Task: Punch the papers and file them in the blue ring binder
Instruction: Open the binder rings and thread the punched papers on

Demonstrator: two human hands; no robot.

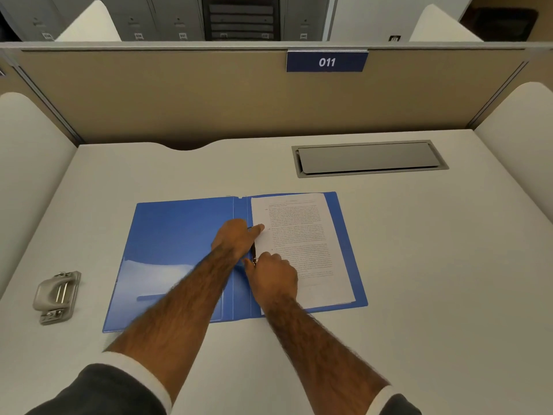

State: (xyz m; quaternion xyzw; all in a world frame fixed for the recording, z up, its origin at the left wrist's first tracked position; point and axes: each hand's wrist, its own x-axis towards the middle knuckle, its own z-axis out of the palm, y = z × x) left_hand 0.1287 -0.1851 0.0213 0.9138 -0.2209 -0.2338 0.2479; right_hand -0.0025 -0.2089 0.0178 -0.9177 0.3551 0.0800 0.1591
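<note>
The blue ring binder point(176, 235) lies open flat in the middle of the desk. A stack of printed papers point(302, 244) rests on its right half. Both hands meet at the metal ring mechanism point(253, 253) by the spine. My left hand point(236, 238) covers the upper ring, its fingertip pressing on the paper's left edge. My right hand point(273, 275) is curled over the lower ring, fingers pinched at it. The rings themselves are mostly hidden by the hands. A grey metal hole punch point(57, 296) sits on the desk at the left, apart from the binder.
A grey cable-tray lid point(369, 158) is set into the desk at the back right. Beige partition walls point(179, 97) enclose the desk at the back and white ones at both sides. A blue sign reading 011 point(326, 62) hangs on the back partition.
</note>
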